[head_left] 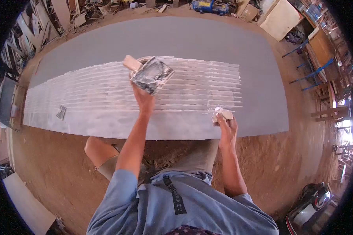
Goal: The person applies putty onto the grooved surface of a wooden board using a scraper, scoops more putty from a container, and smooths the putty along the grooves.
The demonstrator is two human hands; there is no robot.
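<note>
A large grey board (157,37) bears long parallel ridges of whitish paste (188,84) and a smeared pale band along its near edge. My left hand (143,96) is closed around a container under a dark, paste-smeared square plate (153,75); a wooden handle (132,63) sticks out at its upper left. Over the right end of the ridges, my right hand (227,127) grips a small paste-coated spreader (222,114), its fingers closed. A small dark paste-marked piece (61,112) lies on the board at the left.
Wood scraps (80,19) and a blue compressor (210,7) stand beyond the board. Blue-legged furniture (319,72) is at the right. A black and white object (310,211) sits at the lower right, and a pale panel (27,203) lies at the lower left on brown ground.
</note>
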